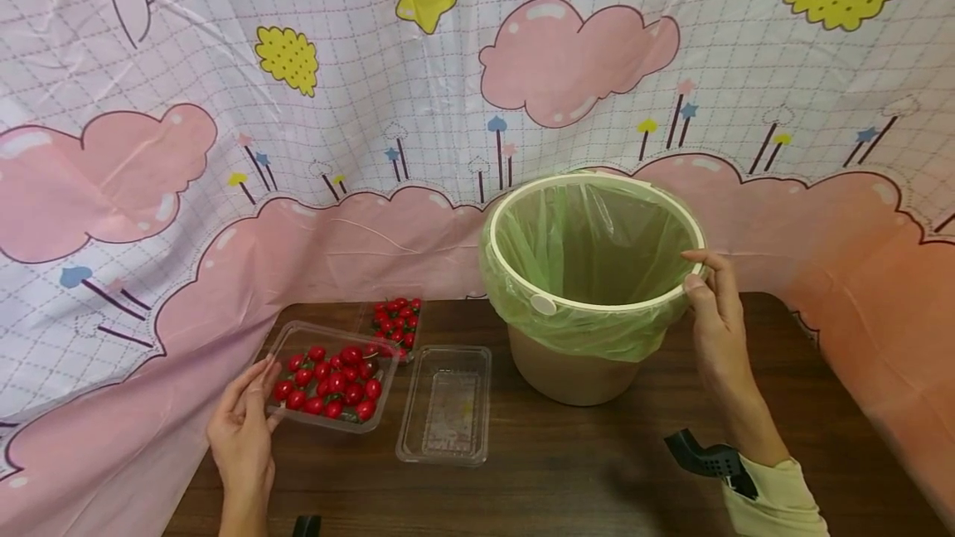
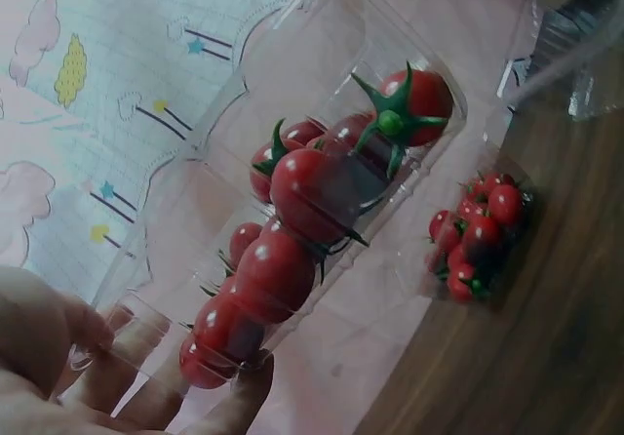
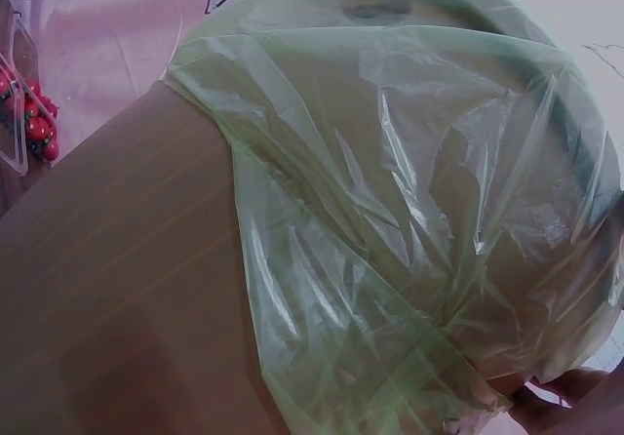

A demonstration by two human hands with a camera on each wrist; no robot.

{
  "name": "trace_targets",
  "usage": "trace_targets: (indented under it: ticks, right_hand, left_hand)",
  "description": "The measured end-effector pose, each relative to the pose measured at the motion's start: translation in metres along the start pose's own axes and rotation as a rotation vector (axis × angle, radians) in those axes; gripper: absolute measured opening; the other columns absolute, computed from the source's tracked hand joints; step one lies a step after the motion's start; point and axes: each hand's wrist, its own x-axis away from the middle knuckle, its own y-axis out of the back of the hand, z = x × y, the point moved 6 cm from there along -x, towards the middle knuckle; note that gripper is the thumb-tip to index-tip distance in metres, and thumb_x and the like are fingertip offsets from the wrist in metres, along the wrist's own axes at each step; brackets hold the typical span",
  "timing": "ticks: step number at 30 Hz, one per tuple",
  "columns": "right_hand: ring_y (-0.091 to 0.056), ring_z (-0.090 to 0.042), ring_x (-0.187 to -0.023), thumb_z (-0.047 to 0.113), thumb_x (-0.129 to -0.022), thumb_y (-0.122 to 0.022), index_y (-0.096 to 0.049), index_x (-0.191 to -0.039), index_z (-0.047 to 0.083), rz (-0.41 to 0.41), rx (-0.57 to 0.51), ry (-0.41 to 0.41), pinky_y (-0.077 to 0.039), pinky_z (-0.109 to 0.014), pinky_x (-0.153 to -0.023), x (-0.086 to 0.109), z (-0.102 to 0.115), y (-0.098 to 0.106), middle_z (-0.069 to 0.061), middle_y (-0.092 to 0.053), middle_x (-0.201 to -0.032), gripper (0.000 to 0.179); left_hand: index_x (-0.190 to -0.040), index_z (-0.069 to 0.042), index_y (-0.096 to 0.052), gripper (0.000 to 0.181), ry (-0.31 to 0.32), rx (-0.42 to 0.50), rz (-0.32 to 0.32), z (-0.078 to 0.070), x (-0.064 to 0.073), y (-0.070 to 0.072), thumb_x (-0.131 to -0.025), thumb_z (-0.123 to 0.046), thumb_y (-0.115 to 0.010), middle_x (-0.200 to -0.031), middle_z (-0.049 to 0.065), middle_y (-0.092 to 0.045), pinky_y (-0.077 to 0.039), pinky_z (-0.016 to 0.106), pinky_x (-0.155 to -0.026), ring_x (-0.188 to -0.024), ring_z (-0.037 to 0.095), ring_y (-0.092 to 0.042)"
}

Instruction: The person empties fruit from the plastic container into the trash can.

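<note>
My left hand (image 1: 244, 433) holds a clear plastic box (image 1: 321, 331) by its left end, thumb on one side and fingers beneath. Red cherry tomatoes (image 1: 337, 382) lie inside it, some with green stems, as the left wrist view shows close up. At the right, my right hand (image 1: 719, 317) pinches the rim of a beige trash bin (image 1: 574, 379), thumb outside and fingers over the edge. A green plastic bag (image 1: 597, 336) lines the bin and hangs over its outside, under a white ring (image 1: 522, 282). In the right wrist view the bag (image 3: 409, 191) covers much of the bin.
Between the held box and the bin, an empty clear plastic box (image 1: 409, 429) sits on the dark wooden table (image 1: 552, 471). Behind them stands another clear box with smaller-looking cherry tomatoes (image 1: 395, 326). A patterned pink and white cloth (image 1: 358, 247) hangs around the back and sides.
</note>
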Motion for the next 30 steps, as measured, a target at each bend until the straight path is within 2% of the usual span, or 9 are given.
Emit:
trace_targets:
  ticks: [6,12,19,26,30]
  right_hand:
    - [-0.03,-0.019,-0.079,0.016,-0.11,-0.04,-0.05,-0.142,0.002,-0.004,0.035,0.009,-0.023,-0.03,-0.074,0.0,-0.002,0.0,-0.003,-0.03,-0.088,0.036]
    - [-0.028,-0.018,-0.078,0.015,-0.11,-0.04,-0.049,-0.141,0.0,0.0,0.055,0.024,-0.021,-0.03,-0.073,0.0,-0.001,-0.003,-0.002,-0.029,-0.089,0.036]
    - [-0.031,-0.018,-0.081,0.014,-0.11,-0.04,-0.05,-0.14,-0.001,-0.003,0.043,0.029,-0.022,-0.03,-0.073,0.0,0.0,-0.003,-0.002,-0.032,-0.091,0.035]
    - [-0.03,-0.02,-0.077,0.013,-0.109,-0.04,-0.051,-0.139,-0.001,-0.02,0.038,0.025,-0.025,-0.029,-0.071,-0.001,-0.001,0.0,-0.002,-0.031,-0.085,0.035]
    - [-0.031,-0.019,-0.076,0.012,-0.109,-0.04,-0.052,-0.139,-0.001,-0.023,0.031,0.031,-0.027,-0.028,-0.071,-0.002,0.0,0.001,-0.002,-0.032,-0.085,0.035]
  left_hand:
    - [-0.132,0.006,-0.064,0.03,-0.031,0.028,-0.001,-0.01,-0.002,-0.009,-0.107,-0.008,-0.053,-0.136,0.013,-0.066,-0.055,0.02,-0.057,-0.115,0.017,-0.069]
    - [-0.129,0.006,-0.065,0.03,-0.079,0.047,0.013,-0.03,-0.005,-0.023,-0.107,-0.01,-0.055,-0.133,0.016,-0.067,-0.054,0.019,-0.052,-0.114,0.019,-0.07]
    - [-0.128,0.008,-0.065,0.029,-0.141,0.084,0.062,-0.052,-0.01,-0.049,-0.106,-0.007,-0.055,-0.132,0.018,-0.067,-0.055,0.019,-0.053,-0.112,0.021,-0.071]
    - [-0.127,0.005,-0.067,0.028,-0.148,0.063,0.1,-0.069,-0.015,-0.071,-0.106,-0.009,-0.055,-0.128,0.018,-0.07,-0.053,0.018,-0.052,-0.112,0.022,-0.071]
    - [-0.125,0.004,-0.069,0.027,-0.169,0.067,0.122,-0.082,-0.019,-0.084,-0.106,-0.009,-0.056,-0.126,0.017,-0.071,-0.057,0.021,-0.056,-0.111,0.023,-0.071]
